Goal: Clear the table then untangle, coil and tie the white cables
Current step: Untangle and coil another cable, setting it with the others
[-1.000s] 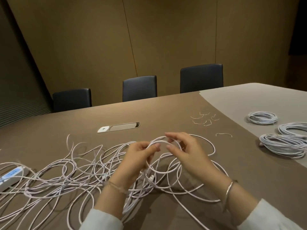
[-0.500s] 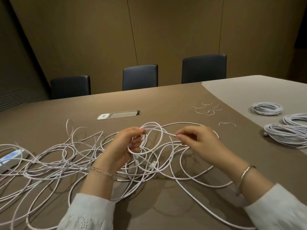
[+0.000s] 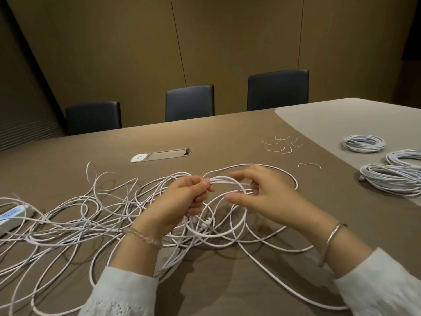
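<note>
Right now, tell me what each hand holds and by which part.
The left hand pinches a few gathered loops of white cable at the top of the coil. The right hand curls around the same loops farther right; its exact grip is unclear.

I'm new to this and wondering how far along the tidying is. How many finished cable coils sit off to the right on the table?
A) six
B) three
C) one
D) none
B: three neat coils lie on the pale part of the table, a far coil, a middle coil and a near coil, while the tangled cables still sprawl in front of the person.
</note>
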Action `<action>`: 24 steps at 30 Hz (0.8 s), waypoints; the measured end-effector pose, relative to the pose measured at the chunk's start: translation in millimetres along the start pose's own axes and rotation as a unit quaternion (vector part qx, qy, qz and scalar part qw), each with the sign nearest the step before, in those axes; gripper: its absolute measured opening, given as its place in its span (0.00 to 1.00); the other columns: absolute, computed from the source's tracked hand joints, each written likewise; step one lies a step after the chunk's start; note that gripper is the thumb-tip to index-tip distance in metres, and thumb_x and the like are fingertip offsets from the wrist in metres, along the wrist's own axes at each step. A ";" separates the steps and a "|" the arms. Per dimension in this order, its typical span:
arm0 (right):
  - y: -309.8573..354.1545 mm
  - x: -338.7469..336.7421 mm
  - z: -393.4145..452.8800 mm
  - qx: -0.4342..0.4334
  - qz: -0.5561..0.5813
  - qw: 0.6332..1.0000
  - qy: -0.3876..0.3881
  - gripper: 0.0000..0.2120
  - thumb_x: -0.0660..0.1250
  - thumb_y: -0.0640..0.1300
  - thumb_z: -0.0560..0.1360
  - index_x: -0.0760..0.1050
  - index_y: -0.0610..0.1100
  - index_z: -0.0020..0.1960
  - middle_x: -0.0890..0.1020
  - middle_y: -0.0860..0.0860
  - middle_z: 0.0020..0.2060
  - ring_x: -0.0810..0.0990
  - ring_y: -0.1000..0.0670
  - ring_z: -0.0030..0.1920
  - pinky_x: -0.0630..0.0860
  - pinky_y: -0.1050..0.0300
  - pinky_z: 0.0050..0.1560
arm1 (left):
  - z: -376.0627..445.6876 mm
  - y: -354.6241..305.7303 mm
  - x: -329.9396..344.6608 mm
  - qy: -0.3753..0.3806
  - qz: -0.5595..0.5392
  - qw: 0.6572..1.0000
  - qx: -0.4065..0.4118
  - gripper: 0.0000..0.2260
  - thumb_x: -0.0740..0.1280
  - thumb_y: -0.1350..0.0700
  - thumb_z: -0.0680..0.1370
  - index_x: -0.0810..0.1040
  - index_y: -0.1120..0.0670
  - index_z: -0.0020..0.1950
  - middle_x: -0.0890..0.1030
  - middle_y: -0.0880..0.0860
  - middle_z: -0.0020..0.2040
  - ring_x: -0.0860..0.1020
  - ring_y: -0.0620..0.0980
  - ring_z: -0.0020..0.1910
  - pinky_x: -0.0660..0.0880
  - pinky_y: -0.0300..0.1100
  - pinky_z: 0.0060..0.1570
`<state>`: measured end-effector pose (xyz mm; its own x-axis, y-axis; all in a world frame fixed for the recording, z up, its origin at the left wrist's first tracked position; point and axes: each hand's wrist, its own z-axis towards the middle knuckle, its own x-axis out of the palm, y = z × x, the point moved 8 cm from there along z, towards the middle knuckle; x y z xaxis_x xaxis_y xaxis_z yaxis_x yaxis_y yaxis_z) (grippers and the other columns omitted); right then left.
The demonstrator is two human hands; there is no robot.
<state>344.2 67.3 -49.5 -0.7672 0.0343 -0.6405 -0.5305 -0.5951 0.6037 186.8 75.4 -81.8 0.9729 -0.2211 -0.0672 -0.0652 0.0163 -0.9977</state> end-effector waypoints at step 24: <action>-10.2 16.3 -0.1 -0.025 -0.084 0.996 0.029 0.16 0.72 0.41 0.73 0.81 0.50 0.59 0.75 0.54 0.37 0.70 0.59 0.35 0.63 0.63 0.40 | -0.1 18.3 -0.7 0.088 -0.113 0.988 -0.063 0.11 0.63 0.56 0.76 0.79 0.62 0.47 0.72 0.52 0.29 0.67 0.45 0.21 0.74 0.40 0.26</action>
<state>337.1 73.8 -66.2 -0.6465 0.0921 -0.7573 -0.6301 -0.6240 0.4621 184.9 75.8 -100.0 0.9131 -0.3706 0.1698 0.1119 -0.1727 -0.9786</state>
